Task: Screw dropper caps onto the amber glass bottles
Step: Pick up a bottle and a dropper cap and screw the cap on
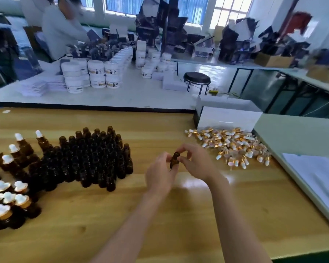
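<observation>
My left hand grips a small uncapped amber glass bottle above the middle of the wooden table. My right hand is right beside it, its fingertips curled at the bottle's neck; no cap shows between them. A dense cluster of open amber bottles stands to the left. Capped bottles with white dropper bulbs stand at the far left. A loose pile of gold-and-white dropper caps lies to the right.
A white box stands behind the cap pile. White paper sheets lie on a pale surface at the right. Behind is a white table with white jars, a stool and a person in white.
</observation>
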